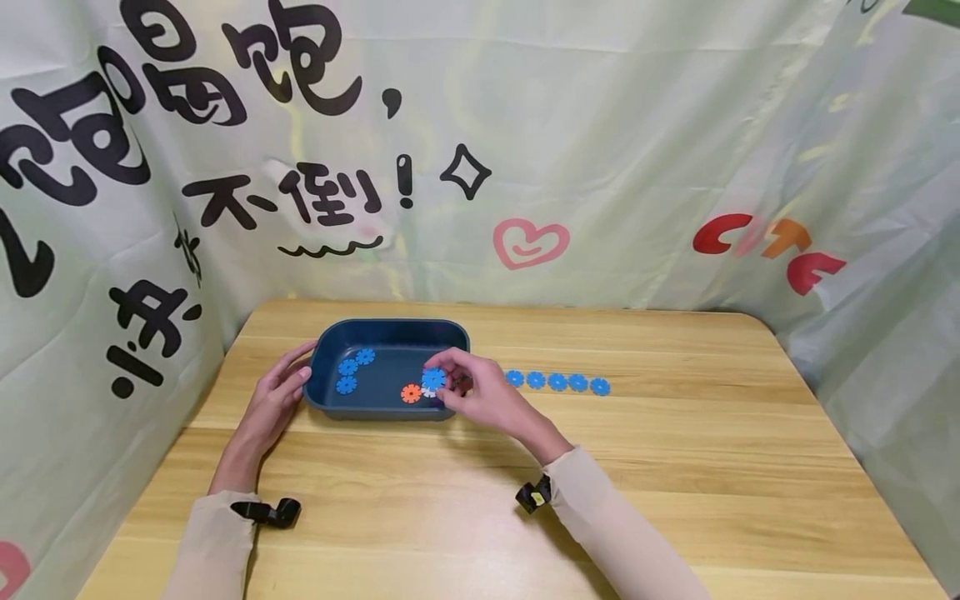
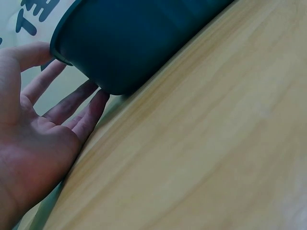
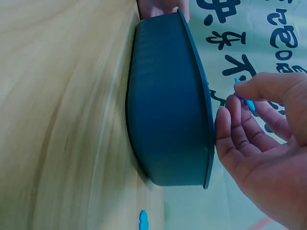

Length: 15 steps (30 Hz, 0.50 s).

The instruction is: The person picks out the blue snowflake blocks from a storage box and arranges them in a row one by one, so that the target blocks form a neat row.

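While loosely spread against the tray, left hand opposite blue disc in right hand's pinch, disc row beyond rim.

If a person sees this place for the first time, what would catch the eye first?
Probably the big black writing, upper left in the head view on the pale cloth behind the table. Next, the dark tray left of centre, with a blue disc pinched by the right grip above its right end. Then the row of blue discs on the table, right of the tray.
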### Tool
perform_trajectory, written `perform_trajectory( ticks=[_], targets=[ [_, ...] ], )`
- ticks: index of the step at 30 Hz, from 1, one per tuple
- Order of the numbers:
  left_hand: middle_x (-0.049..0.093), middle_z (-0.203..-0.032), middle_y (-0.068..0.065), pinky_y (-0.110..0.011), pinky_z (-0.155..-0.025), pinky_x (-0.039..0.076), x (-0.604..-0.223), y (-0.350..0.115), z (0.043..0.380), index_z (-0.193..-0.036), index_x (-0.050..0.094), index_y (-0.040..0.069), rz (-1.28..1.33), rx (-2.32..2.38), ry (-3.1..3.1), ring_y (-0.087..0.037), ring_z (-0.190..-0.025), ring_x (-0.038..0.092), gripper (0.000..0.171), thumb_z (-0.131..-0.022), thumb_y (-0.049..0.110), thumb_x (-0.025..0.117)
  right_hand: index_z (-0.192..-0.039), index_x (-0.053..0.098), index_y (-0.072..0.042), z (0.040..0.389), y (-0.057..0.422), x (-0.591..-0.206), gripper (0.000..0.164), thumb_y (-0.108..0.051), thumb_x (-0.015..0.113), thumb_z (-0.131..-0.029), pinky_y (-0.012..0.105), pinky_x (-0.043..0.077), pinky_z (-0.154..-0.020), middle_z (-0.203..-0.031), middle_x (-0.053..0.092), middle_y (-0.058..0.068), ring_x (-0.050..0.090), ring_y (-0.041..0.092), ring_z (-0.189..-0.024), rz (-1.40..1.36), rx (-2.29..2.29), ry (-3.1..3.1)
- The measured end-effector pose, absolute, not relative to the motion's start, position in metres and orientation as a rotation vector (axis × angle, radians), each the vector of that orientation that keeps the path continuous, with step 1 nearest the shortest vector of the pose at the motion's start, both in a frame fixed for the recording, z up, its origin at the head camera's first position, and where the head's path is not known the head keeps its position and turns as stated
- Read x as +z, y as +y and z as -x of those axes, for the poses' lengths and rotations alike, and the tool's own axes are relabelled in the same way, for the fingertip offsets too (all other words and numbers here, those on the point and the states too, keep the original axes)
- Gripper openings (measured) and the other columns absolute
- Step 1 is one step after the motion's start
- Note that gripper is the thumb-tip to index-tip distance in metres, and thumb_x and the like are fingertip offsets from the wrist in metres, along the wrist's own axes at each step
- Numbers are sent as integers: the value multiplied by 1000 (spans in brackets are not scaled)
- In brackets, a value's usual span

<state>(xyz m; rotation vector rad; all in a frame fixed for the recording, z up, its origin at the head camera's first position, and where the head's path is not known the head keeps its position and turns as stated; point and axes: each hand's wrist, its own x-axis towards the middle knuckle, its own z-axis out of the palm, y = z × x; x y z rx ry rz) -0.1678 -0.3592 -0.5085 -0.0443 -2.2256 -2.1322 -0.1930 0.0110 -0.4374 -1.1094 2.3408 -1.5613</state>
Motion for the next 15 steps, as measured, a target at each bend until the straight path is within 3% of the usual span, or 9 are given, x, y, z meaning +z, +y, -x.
perform_trajectory(
  ticks=[15],
  targets=[
    [31,-162,-17,-14,-99,45,-508,-360,167,-159,40,16,40,-2130,-2230,-18,-137,40,53,-108,28,53,-124,67,-8,183,44,-441,34,3,72,-92,38,60,-74,-97,64,3,62,20,-87,1000,-1631,2410]
  ],
)
